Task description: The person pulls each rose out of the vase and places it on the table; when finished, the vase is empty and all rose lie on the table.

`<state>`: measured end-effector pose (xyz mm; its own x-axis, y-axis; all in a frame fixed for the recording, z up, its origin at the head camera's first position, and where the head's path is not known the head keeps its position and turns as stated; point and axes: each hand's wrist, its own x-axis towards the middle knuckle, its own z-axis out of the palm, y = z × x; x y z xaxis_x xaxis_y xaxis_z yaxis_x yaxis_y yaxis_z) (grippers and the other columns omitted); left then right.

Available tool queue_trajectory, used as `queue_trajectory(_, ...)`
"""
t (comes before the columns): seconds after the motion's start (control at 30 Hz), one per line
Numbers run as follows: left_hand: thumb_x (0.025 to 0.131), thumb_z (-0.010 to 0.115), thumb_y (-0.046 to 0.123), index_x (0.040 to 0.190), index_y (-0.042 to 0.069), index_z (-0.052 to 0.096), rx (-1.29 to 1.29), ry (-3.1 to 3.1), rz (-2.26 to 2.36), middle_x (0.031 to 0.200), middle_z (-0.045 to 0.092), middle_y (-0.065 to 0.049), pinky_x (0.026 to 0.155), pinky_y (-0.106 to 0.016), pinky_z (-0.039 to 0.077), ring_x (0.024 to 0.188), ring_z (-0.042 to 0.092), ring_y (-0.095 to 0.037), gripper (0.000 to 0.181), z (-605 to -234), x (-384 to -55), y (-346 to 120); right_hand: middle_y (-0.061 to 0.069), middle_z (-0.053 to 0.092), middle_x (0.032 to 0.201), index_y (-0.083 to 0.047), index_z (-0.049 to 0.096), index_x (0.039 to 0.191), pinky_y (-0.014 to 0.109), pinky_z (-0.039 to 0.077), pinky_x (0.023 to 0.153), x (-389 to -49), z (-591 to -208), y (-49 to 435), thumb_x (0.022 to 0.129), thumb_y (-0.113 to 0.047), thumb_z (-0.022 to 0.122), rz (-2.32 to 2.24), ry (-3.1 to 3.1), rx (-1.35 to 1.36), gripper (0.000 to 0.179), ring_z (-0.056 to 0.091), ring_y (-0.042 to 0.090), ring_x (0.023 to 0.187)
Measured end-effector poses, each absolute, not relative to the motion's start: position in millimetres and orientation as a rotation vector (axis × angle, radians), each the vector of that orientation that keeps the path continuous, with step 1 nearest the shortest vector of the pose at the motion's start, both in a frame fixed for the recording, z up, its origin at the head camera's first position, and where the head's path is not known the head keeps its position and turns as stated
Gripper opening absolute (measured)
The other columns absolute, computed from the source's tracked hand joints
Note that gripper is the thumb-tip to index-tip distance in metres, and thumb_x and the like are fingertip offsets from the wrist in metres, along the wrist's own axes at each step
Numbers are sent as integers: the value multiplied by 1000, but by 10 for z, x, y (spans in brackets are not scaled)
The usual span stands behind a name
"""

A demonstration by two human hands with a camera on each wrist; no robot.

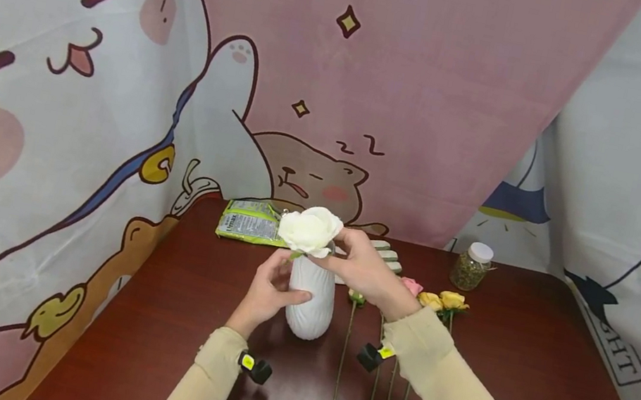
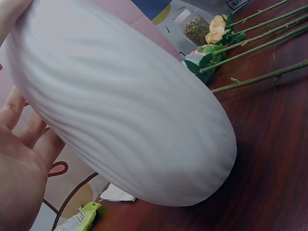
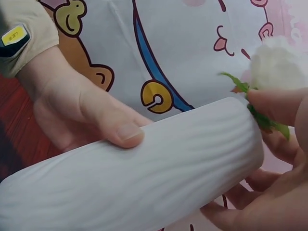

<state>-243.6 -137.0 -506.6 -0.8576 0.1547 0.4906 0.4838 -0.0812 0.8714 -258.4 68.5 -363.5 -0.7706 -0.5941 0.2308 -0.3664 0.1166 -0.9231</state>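
A white ribbed vase [image 1: 311, 307] stands on the table in the middle of the head view. My left hand [image 1: 268, 293] holds it from the left side, thumb across its front; the right wrist view shows that thumb [image 3: 129, 134] lying on the ribs. Right at the vase's mouth is a white rose [image 1: 307, 229] with green leaves [image 3: 262, 118]. My right hand [image 1: 364, 270] pinches the rose just below its bloom, between thumb and finger. Other fingers of this hand are beside the vase's upper end. The rose's stem is hidden, apparently inside the vase.
Several long-stemmed flowers lie on the table right of the vase, including a pink rose [image 1: 412, 286] and a yellow rose [image 1: 453, 301]. A white-lidded jar [image 1: 471, 268] stands at the back right. Behind the vase are a green packet [image 1: 249, 222] and a white glove-like item [image 1: 388, 255].
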Motion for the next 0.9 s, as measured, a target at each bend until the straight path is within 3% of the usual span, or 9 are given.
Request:
queue_trajectory(0.1,80,88,-5,136,4,56,-702,-1956,-2018,129,68,-3,93,-36,58,116,68,-18,65,-5060,-2436,-1370,15,64,142,-1,60,143,49,49,109,-2589,-3615,689,99,-2,69,-1809,2194,-923,45,58,30,134)
queue_trajectory(0.27,79,89,-3,137,3,57,-688,-1967,-2007,129,69,-7,94,-38,58,116,69,-19,66,-5056,-2433,-1370,14,65,141,-5,56,147,46,52,106,-2601,-3564,716,103,-2,65,-1995,2116,-899,45,66,30,124)
queue_trajectory(0.43,78,89,-3,136,2,57,-679,-1956,-2030,130,68,-14,94,-39,58,116,69,-20,66,-5070,-2435,-1366,16,74,121,-11,56,146,54,51,108,-2601,-3500,743,106,-10,62,-2128,2016,-895,40,73,29,112)
queue_trajectory(0.53,78,88,-4,135,1,57,-676,-1952,-2039,130,68,-14,94,-39,58,116,69,-19,66,-5074,-2438,-1366,13,76,105,-11,58,143,51,54,104,-2602,-3491,758,107,-11,62,-2167,2017,-886,37,74,27,105)
queue_trajectory(0.67,78,87,-7,134,0,57,-678,-1945,-2042,129,69,-14,93,-38,58,116,69,-19,65,-5071,-2435,-1365,8,74,98,-3,57,141,47,57,100,-2600,-3496,775,106,-5,60,-2213,1981,-865,34,75,23,101)
queue_trajectory(0.9,77,87,-8,135,0,57,-677,-1943,-2037,129,70,-11,93,-38,59,115,69,-19,65,-5076,-2439,-1364,10,73,106,1,55,143,41,59,95,-2601,-3480,777,100,10,62,-2223,1947,-892,45,73,25,103)
